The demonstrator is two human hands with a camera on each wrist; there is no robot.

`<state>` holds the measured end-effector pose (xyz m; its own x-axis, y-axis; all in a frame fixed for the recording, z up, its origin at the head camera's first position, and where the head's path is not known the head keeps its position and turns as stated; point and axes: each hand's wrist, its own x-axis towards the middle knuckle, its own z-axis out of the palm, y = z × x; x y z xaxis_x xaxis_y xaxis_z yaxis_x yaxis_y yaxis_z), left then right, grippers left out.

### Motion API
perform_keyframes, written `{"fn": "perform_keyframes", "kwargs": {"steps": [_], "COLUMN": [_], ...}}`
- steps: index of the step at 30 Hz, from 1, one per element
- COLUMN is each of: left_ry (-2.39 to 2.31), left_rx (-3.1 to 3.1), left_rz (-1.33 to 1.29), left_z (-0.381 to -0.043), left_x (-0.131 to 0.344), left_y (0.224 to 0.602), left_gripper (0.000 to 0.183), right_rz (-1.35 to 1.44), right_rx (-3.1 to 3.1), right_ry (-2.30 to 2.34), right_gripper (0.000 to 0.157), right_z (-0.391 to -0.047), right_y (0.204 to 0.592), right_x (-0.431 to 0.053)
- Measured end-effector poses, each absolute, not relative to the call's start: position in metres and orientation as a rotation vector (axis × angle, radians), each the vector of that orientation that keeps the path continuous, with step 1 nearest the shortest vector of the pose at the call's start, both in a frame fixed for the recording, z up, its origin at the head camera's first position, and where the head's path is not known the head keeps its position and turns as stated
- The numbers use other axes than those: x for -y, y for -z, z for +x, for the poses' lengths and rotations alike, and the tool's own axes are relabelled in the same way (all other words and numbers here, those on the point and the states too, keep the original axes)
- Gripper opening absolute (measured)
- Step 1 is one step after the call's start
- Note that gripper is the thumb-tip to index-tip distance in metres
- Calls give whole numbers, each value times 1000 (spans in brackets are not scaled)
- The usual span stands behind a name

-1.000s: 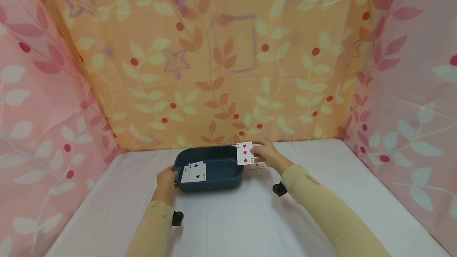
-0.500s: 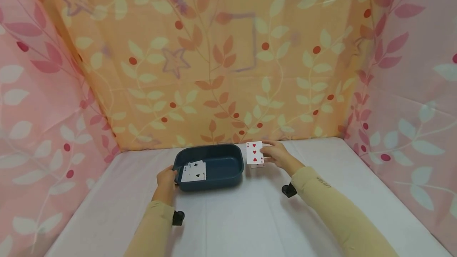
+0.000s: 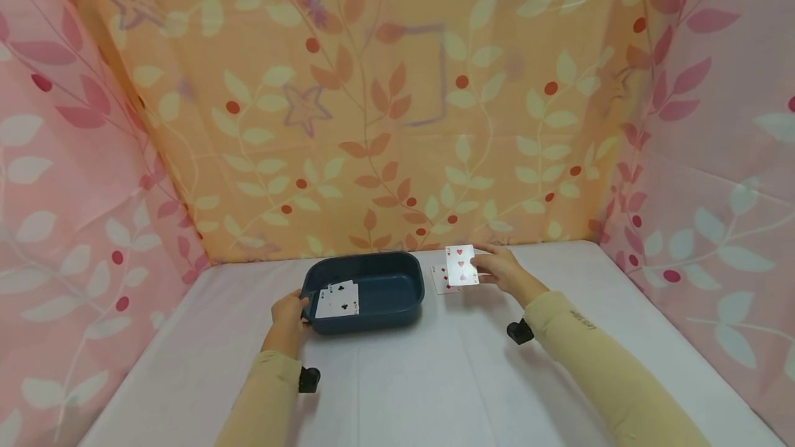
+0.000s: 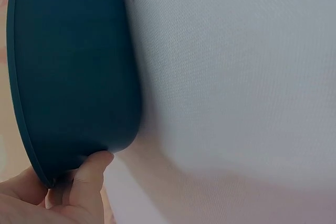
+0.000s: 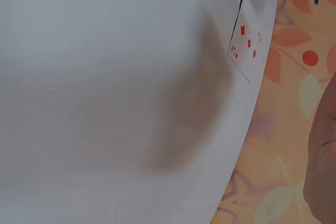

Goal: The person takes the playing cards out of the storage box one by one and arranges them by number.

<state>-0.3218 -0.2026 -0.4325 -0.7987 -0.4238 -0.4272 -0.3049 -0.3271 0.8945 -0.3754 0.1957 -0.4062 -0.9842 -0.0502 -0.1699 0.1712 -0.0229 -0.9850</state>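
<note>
My left hand [image 3: 288, 316] grips the left end of a dark blue rectangular dish [image 3: 390, 290]. In the left wrist view, its fingers and thumb [image 4: 90, 177] curl round the dish's end below the rim. Inside, at the left, lie overlapping playing cards [image 3: 340, 301], the top one showing black clubs. Right of the dish, my right hand [image 3: 506, 272] pinches a three of hearts playing card [image 3: 460, 270] by its right edge, face toward the head camera. Behind it, a three of diamonds [image 5: 247, 43] lies face up on the table, partly covered in the head view.
A white cloth covers the table [image 3: 397, 392]. Orange leaf-patterned fabric [image 3: 397, 157] hangs right behind its back edge, with pink patterned fabric [image 3: 702, 178] on both sides. Black wrist cameras [image 3: 520, 331] sit on both wrists.
My right hand has moved right with the three of hearts, from over the dish's right rim to beyond it, uncovering more of the three of diamonds. The left hand and dish stay put.
</note>
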Motion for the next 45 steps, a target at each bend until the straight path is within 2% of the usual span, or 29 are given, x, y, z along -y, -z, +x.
{"fn": "perform_keyframes", "kwargs": {"steps": [23, 45], "left_ry": [2298, 2285], "left_rx": [1789, 1818], "left_rz": [933, 947], "left_z": [-322, -324], "left_x": [202, 203], "left_y": [434, 434], "left_gripper": [52, 52], "right_rz": [306, 503], "right_rx": [-2099, -2041], "right_ry": [2129, 2171], "right_gripper": [54, 50], "right_z": [-375, -391], "right_y": [417, 446], "right_x": [-225, -225]}}
